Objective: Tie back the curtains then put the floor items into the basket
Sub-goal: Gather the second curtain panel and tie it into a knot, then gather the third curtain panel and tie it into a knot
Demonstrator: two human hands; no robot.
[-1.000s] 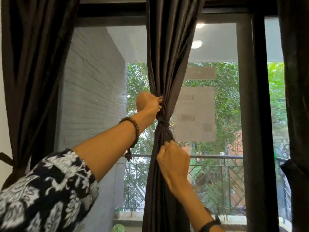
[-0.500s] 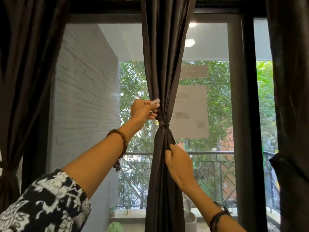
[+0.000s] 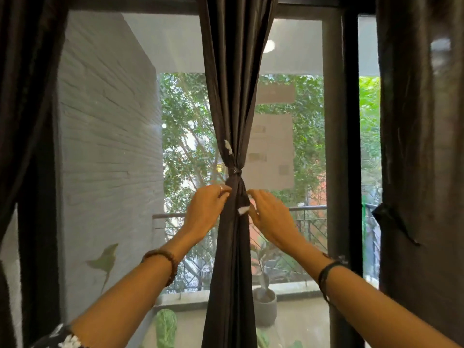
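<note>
Your middle curtain (image 3: 233,96) is dark charcoal grey, plain, with small white tags on it; the tie (image 3: 234,170) round it is the same dark grey. Side curtains (image 3: 421,146) match, dark grey. Your sleeve (image 3: 60,340) is black with a white floral print. Left wrist has a brown bead bracelet (image 3: 164,262), right wrist a black band (image 3: 325,272). Window frame (image 3: 351,146) is black. Outside, the brick wall (image 3: 108,146) is painted pale grey-white, the trees (image 3: 185,136) green, the plant pot (image 3: 265,307) grey.
</note>
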